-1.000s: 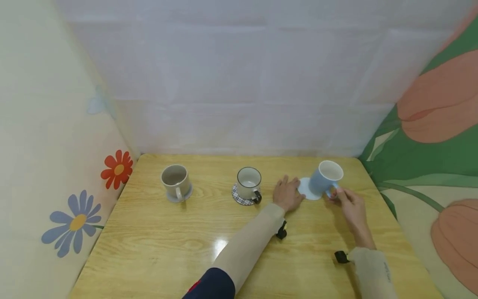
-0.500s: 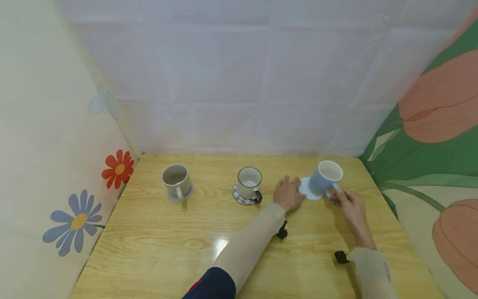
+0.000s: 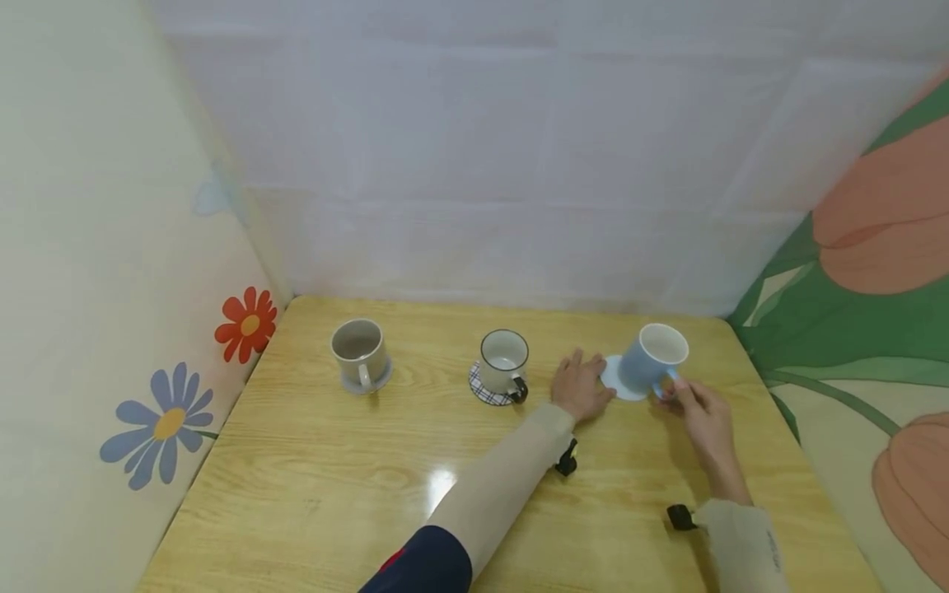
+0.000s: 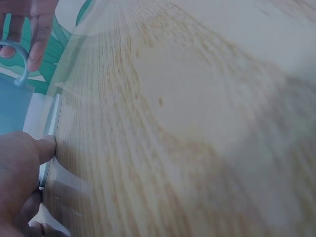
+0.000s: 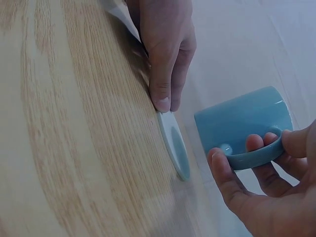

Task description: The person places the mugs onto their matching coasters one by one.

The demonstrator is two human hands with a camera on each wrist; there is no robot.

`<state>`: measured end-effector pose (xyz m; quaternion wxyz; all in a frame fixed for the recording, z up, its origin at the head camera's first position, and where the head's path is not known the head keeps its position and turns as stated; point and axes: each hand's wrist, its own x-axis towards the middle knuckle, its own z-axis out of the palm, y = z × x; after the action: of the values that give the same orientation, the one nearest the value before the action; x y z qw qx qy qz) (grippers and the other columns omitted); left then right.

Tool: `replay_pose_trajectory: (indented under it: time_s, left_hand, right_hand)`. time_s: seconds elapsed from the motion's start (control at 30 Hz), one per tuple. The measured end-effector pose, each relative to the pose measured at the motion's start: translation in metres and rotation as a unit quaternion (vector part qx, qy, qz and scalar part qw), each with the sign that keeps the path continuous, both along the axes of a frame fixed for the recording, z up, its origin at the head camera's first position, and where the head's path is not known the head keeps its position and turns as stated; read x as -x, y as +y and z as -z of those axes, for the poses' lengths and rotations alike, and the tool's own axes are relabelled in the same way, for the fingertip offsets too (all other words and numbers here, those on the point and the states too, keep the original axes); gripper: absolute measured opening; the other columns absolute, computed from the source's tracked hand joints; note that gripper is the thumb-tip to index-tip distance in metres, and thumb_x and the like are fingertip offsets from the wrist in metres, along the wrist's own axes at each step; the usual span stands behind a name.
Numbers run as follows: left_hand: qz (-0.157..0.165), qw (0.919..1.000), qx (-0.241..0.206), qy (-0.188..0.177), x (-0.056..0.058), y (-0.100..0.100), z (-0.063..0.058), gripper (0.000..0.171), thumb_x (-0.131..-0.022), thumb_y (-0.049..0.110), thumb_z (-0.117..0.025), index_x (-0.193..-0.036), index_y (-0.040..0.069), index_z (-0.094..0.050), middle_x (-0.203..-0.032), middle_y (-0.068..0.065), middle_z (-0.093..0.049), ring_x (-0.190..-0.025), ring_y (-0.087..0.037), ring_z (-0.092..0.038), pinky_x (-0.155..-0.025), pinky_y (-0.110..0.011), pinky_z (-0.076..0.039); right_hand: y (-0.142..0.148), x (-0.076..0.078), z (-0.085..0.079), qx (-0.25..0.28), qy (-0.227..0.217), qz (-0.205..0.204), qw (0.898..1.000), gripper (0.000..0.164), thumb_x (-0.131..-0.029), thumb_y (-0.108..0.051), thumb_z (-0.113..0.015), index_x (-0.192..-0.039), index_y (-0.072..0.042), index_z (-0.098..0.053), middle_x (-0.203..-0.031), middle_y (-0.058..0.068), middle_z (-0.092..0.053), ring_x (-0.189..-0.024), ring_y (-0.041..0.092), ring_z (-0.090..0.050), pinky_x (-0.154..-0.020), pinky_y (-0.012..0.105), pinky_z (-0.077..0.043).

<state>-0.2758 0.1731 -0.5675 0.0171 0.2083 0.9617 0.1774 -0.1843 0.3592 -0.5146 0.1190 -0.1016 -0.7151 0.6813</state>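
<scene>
A light blue mug point(image 3: 642, 362) is at the right of the table. My right hand point(image 3: 708, 418) grips it by the handle point(image 5: 253, 159), fingers hooked through the loop and thumb on top. In the right wrist view a small gap shows between the mug's base and the pale blue coaster point(image 5: 174, 143), so the mug is held just above it. My left hand point(image 3: 581, 389) rests on the table at the coaster's left edge, pinching that edge between thumb and index finger. The inside bottom of the mug is hidden.
A white mug with a black rim point(image 3: 502, 361) stands on a checked coaster point(image 3: 483, 394), left of my left hand. Further left, a beige mug point(image 3: 359, 350) sits on a grey coaster point(image 3: 387, 375). A white sheet point(image 3: 504, 165) hangs behind the wooden table point(image 3: 311, 494).
The head view has shifted slightly, moving the whole scene a little to the right. Both hands, the light blue mug and the coaster keep the same places relative to each other.
</scene>
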Motion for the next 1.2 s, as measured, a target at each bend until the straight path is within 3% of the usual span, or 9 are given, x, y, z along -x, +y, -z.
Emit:
replay_pose_trajectory:
  time_s: [0.13,0.23,0.5,0.83,1.2]
  left_hand:
    - [-0.002,1.0000,0.000,-0.007,-0.001,0.000,-0.002,0.062,-0.101,0.057,-0.066,-0.157,0.032,-0.053,-0.167,0.013,-0.045,-0.162,-0.023,-0.033,-0.134,-0.039,-0.024]
    - [-0.003,1.0000,0.000,-0.005,-0.001,0.002,-0.001,0.062,-0.101,0.058,-0.067,-0.156,0.033,-0.053,-0.167,0.014,-0.045,-0.162,-0.022,-0.033,-0.134,-0.038,-0.024]
    - [0.010,0.9998,-0.001,-0.020,-0.003,0.012,0.002,0.064,-0.102,0.059,-0.064,-0.159,0.034,-0.050,-0.169,0.015,-0.041,-0.163,-0.021,-0.029,-0.134,-0.038,-0.023]
    - [-0.005,0.9998,-0.004,-0.019,-0.004,0.001,-0.009,0.062,-0.102,0.056,-0.066,-0.157,0.033,-0.051,-0.168,0.014,-0.043,-0.162,-0.020,-0.032,-0.134,-0.037,-0.024]
    - [-0.008,0.9995,-0.014,-0.029,-0.001,0.000,-0.005,0.063,-0.102,0.055,-0.066,-0.158,0.033,-0.051,-0.169,0.014,-0.042,-0.163,-0.021,-0.029,-0.135,-0.038,-0.021]
  right_hand:
    - [0.000,-0.001,0.000,-0.008,0.005,-0.006,1.000,0.023,-0.110,-0.015,-0.060,-0.099,0.001,-0.074,-0.087,-0.006,-0.074,-0.081,0.007,-0.077,-0.080,0.019,-0.064]
    - [0.001,-0.003,0.000,-0.009,0.014,-0.012,1.000,0.022,-0.110,-0.013,-0.060,-0.098,-0.001,-0.074,-0.087,-0.006,-0.075,-0.081,0.007,-0.077,-0.080,0.020,-0.065]
    - [0.007,-0.012,-0.001,0.002,0.023,-0.014,1.000,0.023,-0.109,-0.011,-0.060,-0.101,0.007,-0.073,-0.087,-0.005,-0.076,-0.079,0.006,-0.077,-0.078,0.018,-0.064]
    - [0.003,-0.005,0.001,-0.001,0.025,-0.027,0.999,0.021,-0.110,-0.011,-0.060,-0.098,-0.002,-0.075,-0.089,-0.004,-0.076,-0.082,0.005,-0.077,-0.079,0.019,-0.064]
    - [-0.001,0.000,0.003,0.007,0.025,-0.022,0.999,0.024,-0.109,-0.012,-0.060,-0.101,0.006,-0.073,-0.088,-0.005,-0.075,-0.082,0.006,-0.076,-0.080,0.019,-0.064]
